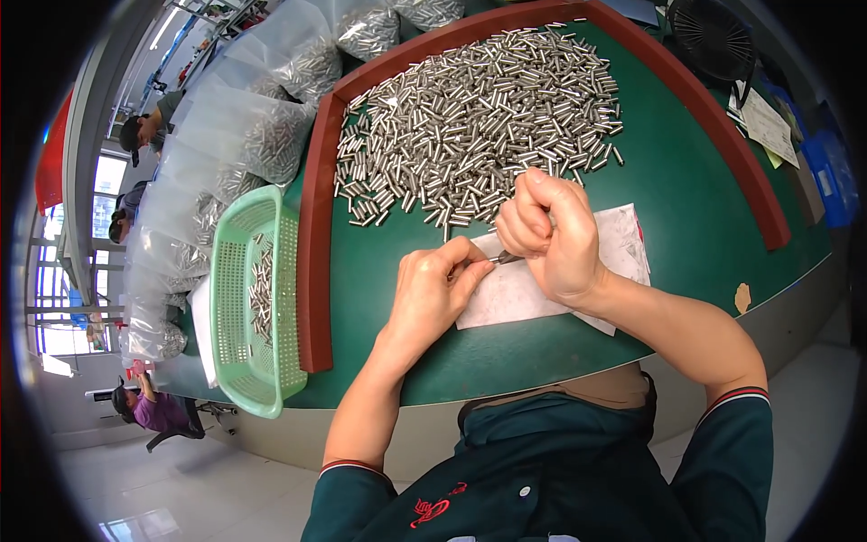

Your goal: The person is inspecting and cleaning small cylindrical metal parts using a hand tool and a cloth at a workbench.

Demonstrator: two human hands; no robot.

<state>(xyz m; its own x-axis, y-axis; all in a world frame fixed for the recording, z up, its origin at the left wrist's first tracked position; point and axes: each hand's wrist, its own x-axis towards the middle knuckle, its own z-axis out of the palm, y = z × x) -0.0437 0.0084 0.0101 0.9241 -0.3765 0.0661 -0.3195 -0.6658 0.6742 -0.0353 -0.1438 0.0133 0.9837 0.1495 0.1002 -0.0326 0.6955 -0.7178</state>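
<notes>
In front of me my left hand is closed, thumb and forefinger pinching a small metal pin that the fingertips mostly hide. My right hand makes a fist around a slim tool, whose short dark metal tip sticks out toward the left fingertips. Tip and pin meet or nearly meet; which of the two I cannot tell. Under both hands lies a smudged white paper sheet. Just beyond them spreads a big heap of short shiny metal pins, with one loose pin near my left hand.
A red-brown raised border frames the green table. Left of it stands a light green plastic basket holding some pins. Clear bags of pins line the far left. A black fan stands far right. Other people sit at left.
</notes>
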